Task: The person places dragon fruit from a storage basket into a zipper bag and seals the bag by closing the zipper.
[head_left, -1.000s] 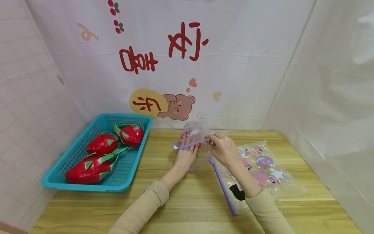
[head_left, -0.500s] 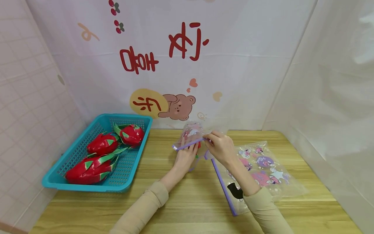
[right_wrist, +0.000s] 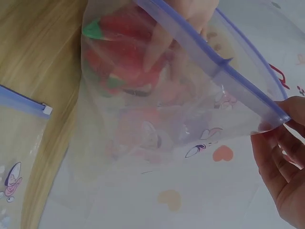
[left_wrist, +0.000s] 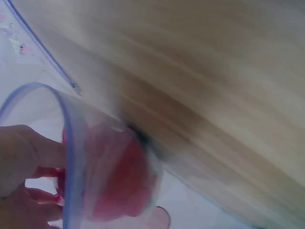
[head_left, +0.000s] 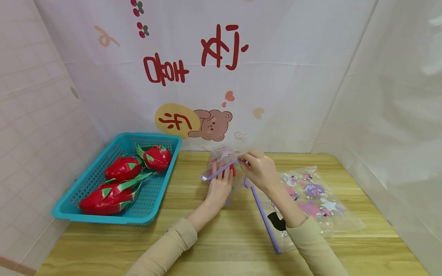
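Far left: pale sheet (head_left: pixel 24 126) with a tile print, hung as a side wall. Next, a teal basket (head_left: pixel 100 219) on the wood-grain table (head_left: pixel 238 241). Contents, three red dragon fruits with green leaves: large fruit (head_left: pixel 105 200) at the front, middle fruit (head_left: pixel 122 168) behind it, rear fruit (head_left: pixel 159 158) toward the far right corner.

Centre: left hand (head_left: pixel 220 188), beige sleeve, fingers inside a clear printed bag (right_wrist: pixel 138 131). Fingers extended, slightly apart, laid against the bagged dragon fruit (right_wrist: pixel 126 59) — the fruit sits inside the bag near its mouth, green tips visible through the film. Left wrist view is blurred; same fruit seen red behind the plastic. The bag's purple zip edge (head_left: pixel 222 169) slants up to the right, a white slider (head_left: pixel 204 177) at its left end; mouth gaping.

Just right of this: right hand (head_left: pixel 259 170), thumb and fingers pinching the zip edge at its corner.

Right: second printed bag (head_left: pixel 314 189) flat on the table — its purple zip (head_left: pixel 264 218) lies along the near left side, partly under the right forearm.

Behind: white backdrop (head_left: pixel 293 96) with red characters, cherries and a brown bear (head_left: pixel 214 124).
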Action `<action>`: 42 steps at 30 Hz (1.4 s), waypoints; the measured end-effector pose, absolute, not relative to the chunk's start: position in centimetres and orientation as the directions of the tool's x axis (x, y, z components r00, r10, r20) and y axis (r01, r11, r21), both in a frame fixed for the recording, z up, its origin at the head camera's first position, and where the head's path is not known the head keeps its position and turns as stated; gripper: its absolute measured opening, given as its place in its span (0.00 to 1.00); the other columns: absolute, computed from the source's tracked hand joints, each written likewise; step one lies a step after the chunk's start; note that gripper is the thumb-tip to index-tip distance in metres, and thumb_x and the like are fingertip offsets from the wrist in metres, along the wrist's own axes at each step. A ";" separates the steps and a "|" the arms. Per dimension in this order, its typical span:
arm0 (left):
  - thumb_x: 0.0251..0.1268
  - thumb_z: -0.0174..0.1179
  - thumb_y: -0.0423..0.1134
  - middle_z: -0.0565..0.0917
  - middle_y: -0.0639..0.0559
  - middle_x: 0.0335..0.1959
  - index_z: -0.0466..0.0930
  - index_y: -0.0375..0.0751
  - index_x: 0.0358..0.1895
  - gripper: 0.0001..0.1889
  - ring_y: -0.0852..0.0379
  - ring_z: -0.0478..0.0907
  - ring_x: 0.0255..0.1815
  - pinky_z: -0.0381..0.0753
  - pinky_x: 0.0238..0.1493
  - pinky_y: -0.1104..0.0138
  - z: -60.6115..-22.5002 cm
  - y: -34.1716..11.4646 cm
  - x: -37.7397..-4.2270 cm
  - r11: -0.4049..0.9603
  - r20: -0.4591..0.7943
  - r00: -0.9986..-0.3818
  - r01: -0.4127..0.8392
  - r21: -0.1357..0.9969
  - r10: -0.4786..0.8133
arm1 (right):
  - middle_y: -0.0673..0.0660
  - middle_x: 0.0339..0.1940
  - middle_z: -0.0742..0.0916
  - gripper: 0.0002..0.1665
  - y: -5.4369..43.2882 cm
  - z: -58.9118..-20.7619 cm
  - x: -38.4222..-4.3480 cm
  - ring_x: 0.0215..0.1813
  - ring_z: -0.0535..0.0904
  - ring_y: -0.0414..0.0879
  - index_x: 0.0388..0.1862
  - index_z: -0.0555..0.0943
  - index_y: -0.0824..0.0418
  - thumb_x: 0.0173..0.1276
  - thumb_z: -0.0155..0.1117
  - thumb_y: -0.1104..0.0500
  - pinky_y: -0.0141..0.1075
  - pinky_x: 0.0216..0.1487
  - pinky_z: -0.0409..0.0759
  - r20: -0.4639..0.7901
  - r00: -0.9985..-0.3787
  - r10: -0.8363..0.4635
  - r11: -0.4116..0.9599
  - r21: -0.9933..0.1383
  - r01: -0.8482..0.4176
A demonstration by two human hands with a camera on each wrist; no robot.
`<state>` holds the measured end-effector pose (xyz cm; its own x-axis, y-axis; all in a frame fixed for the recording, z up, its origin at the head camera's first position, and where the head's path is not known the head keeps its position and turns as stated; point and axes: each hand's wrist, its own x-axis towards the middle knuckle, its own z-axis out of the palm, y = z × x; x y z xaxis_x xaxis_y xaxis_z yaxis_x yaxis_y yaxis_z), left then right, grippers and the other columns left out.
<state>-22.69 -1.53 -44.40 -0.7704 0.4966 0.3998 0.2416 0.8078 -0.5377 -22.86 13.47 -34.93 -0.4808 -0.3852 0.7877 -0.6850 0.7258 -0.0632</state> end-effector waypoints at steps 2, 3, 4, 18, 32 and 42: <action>0.49 0.71 0.46 0.68 0.48 0.69 0.68 0.49 0.67 0.38 0.49 0.70 0.67 0.65 0.70 0.53 -44.5 -1.8 -22.9 0.803 0.373 -0.776 0.272 -0.531 0.509 | 0.52 0.25 0.86 0.04 13.2 -35.1 -23.1 0.23 0.81 0.42 0.29 0.86 0.61 0.53 0.71 0.66 0.30 0.25 0.79 0.780 -0.480 -0.401 0.733 -0.041 -0.679; 0.48 0.71 0.47 0.67 0.47 0.70 0.68 0.48 0.67 0.39 0.49 0.70 0.67 0.66 0.70 0.54 -44.6 -1.9 -22.9 0.802 0.361 -0.777 0.290 -0.522 0.516 | 0.52 0.25 0.86 0.04 13.0 -35.1 -23.2 0.23 0.81 0.42 0.30 0.86 0.61 0.53 0.71 0.65 0.30 0.25 0.79 0.777 -0.479 -0.409 0.736 -0.028 -0.676; 0.48 0.71 0.47 0.66 0.46 0.70 0.67 0.47 0.68 0.40 0.50 0.70 0.66 0.68 0.69 0.56 -44.7 -2.0 -23.0 0.801 0.350 -0.778 0.306 -0.515 0.522 | 0.52 0.25 0.85 0.04 12.8 -35.2 -23.3 0.23 0.81 0.42 0.30 0.86 0.60 0.53 0.72 0.64 0.30 0.25 0.78 0.772 -0.481 -0.416 0.739 -0.022 -0.673; 0.53 0.68 0.42 0.68 0.48 0.70 0.61 0.43 0.71 0.41 0.48 0.69 0.68 0.68 0.68 0.52 -45.2 -2.5 -24.3 0.890 0.336 -0.853 0.274 -0.365 0.400 | 0.50 0.22 0.84 0.03 12.1 -35.2 -23.7 0.22 0.79 0.41 0.30 0.87 0.58 0.55 0.71 0.63 0.30 0.20 0.72 0.740 -0.537 -0.405 0.756 -0.060 -0.652; 0.46 0.71 0.39 0.72 0.42 0.63 0.65 0.39 0.67 0.40 0.41 0.66 0.66 0.65 0.69 0.51 -45.4 -3.6 -24.7 0.892 0.403 -0.835 0.206 -0.403 0.375 | 0.52 0.30 0.86 0.10 14.2 -37.0 -23.0 0.27 0.84 0.45 0.35 0.86 0.56 0.52 0.72 0.63 0.36 0.22 0.79 0.671 -0.608 -0.425 0.767 -0.090 -0.636; 0.46 0.73 0.39 0.70 0.52 0.68 0.58 0.52 0.73 0.47 0.53 0.75 0.63 0.62 0.71 0.47 -45.3 -4.4 -24.1 0.838 0.281 -0.836 0.325 -0.437 0.471 | 0.52 0.27 0.86 0.06 13.4 -36.0 -23.9 0.26 0.83 0.43 0.32 0.86 0.58 0.54 0.73 0.61 0.33 0.23 0.79 0.758 -0.500 -0.418 0.740 -0.034 -0.671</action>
<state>-24.14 -4.36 -45.30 -0.8363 0.4709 0.2806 0.3253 0.8384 -0.4374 -23.95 13.41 -36.05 -0.5004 -0.4185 0.7579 -0.6712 0.7405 -0.0343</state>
